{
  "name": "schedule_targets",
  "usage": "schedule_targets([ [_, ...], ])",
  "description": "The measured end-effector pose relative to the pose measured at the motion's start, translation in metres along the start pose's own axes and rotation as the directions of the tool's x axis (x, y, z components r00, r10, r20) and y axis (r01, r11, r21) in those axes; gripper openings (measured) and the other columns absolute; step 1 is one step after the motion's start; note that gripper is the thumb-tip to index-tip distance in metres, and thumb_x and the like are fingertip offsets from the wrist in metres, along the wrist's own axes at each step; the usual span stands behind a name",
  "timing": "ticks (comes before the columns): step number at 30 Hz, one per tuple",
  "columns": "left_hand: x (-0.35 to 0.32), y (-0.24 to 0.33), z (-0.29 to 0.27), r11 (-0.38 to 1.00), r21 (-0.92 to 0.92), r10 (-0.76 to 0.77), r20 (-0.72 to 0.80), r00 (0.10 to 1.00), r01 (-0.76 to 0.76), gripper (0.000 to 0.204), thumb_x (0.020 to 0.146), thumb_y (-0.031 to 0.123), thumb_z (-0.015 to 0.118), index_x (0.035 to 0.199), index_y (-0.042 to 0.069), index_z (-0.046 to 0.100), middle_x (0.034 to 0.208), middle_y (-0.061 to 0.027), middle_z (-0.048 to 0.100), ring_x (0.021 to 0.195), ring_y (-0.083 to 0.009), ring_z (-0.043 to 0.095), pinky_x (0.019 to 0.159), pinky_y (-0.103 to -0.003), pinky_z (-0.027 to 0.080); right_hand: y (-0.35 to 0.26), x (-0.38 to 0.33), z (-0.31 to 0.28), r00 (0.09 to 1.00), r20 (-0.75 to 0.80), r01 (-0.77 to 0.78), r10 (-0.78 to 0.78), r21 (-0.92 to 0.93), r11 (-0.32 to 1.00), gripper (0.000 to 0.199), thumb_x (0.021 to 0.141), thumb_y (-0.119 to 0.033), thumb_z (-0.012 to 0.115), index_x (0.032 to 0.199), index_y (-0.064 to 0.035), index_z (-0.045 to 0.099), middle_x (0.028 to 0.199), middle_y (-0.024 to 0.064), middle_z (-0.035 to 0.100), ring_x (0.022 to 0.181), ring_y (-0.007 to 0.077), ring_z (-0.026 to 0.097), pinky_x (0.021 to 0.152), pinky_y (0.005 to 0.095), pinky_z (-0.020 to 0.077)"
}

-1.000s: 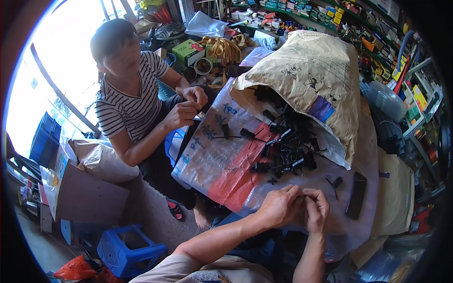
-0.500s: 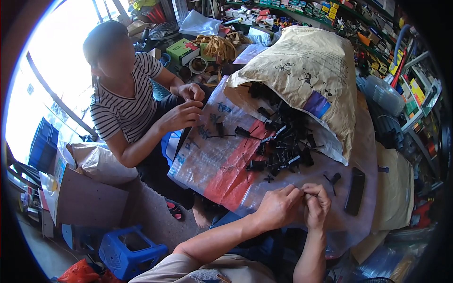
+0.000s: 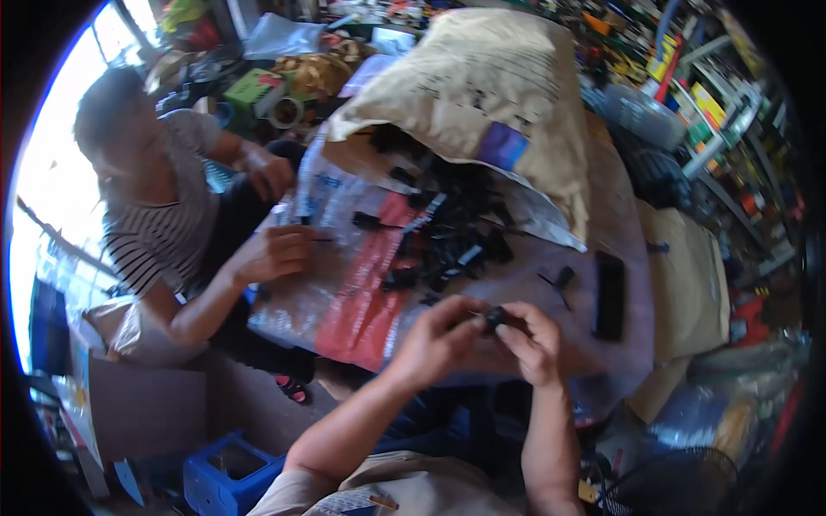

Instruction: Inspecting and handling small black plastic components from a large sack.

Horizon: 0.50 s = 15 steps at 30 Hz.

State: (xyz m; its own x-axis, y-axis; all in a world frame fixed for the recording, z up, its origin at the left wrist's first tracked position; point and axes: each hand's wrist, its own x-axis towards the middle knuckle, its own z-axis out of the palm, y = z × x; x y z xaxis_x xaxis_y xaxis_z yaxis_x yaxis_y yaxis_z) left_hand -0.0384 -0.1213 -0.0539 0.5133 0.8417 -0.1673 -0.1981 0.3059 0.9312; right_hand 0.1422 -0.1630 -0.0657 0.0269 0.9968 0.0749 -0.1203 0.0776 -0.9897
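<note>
A small black part (image 3: pixel 494 318), too blurred to name exactly, is pinched between my hands over the near side of the plastic-covered surface. My left hand (image 3: pixel 440 337) closes its thumb and fingertips on one side of it. From the other side, my right hand (image 3: pixel 535 342) grips it with thumb and fingers. Just beyond lies a heap of black parts with thin stems (image 3: pixel 452 245), spilling out of a large tan paper sack (image 3: pixel 490 77). One loose black part (image 3: pixel 564 278) rests apart, to the right of the heap.
A flat black rectangular object (image 3: pixel 609 297) lies at the right. Across on the left sits a person in a striped shirt (image 3: pixel 163 224), one hand (image 3: pixel 280 251) over the table edge. A blue stool (image 3: pixel 228 473) stands at lower left; crowded shelves (image 3: pixel 723 112) fill the right.
The view has shifted, so the scene sits further left. A black part now shows between my fingertips. The other person's hands have parted, one reaching to the table's edge.
</note>
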Motion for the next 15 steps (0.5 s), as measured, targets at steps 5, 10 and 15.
schedule_targets([
  [5, -0.006, 0.013, -0.005, 0.986, 0.103, -0.141, 0.082, 0.987, 0.133, 0.027, 0.095, 0.020, 0.057, 0.115, 0.002, 0.062, 0.082, 0.0028, 0.057, 0.070, -0.0055, 0.049, 0.059, -0.021, 0.039, -0.002, -0.004, 0.000, 0.998, 0.041, -0.055, 0.055, -0.006, 0.998, 0.012, 0.091, -0.012, 0.066, 0.095, -0.0020, 0.060, 0.077, -0.0014, 0.060, 0.068, 0.0036, 0.054, 0.059, 0.0193, 0.0437],
  [10, -0.004, 0.002, 0.000, 0.908, 0.355, 0.171, 0.175, 0.970, -0.224, 0.032, 0.092, 0.015, 0.060, 0.118, -0.004, 0.058, 0.085, -0.0066, 0.064, 0.077, -0.0132, 0.060, 0.067, -0.028, 0.047, -0.003, -0.010, -0.007, 0.997, 0.044, -0.052, 0.058, -0.119, 0.992, 0.012, 0.092, -0.012, 0.064, 0.094, -0.0009, 0.060, 0.073, 0.0005, 0.060, 0.060, 0.0062, 0.054, 0.054, 0.0207, 0.0445],
  [15, -0.006, -0.002, -0.003, 0.622, 0.634, 0.408, 0.237, 0.882, -0.459, 0.040, 0.084, 0.008, 0.064, 0.120, -0.005, 0.053, 0.098, -0.0228, 0.065, 0.090, -0.0391, 0.065, 0.079, -0.039, 0.052, -0.015, -0.005, -0.003, 0.978, 0.124, -0.155, 0.166, -0.088, 0.984, 0.009, 0.093, -0.007, 0.060, 0.097, 0.0009, 0.061, 0.077, 0.0046, 0.063, 0.064, 0.0102, 0.060, 0.059, 0.0230, 0.0504],
])
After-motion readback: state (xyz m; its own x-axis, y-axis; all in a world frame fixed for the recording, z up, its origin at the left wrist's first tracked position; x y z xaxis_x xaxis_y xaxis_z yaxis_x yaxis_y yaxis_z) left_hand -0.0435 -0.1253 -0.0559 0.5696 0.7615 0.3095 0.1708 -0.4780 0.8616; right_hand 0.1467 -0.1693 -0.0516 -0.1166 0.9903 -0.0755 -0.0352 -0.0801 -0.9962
